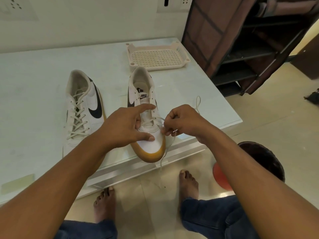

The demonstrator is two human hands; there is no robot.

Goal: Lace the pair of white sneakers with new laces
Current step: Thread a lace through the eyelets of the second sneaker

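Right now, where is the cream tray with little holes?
Head view: the perforated cream plastic tray sits at the far right of the pale table, just behind the heel of the partly laced white sneaker.

Taking the half-laced sneaker (146, 100) at the table's near edge as centre: the laced sneaker (82, 109) bars nine o'clock, with a narrow strip of tabletop (117, 94) between them. The slotted tray (157, 57) sits just past the heel at twelve. Three o'clock is open surface, crossed only by a lace loop (198, 102). A dark shelf rack (250, 49) walls off two o'clock, beyond the table.
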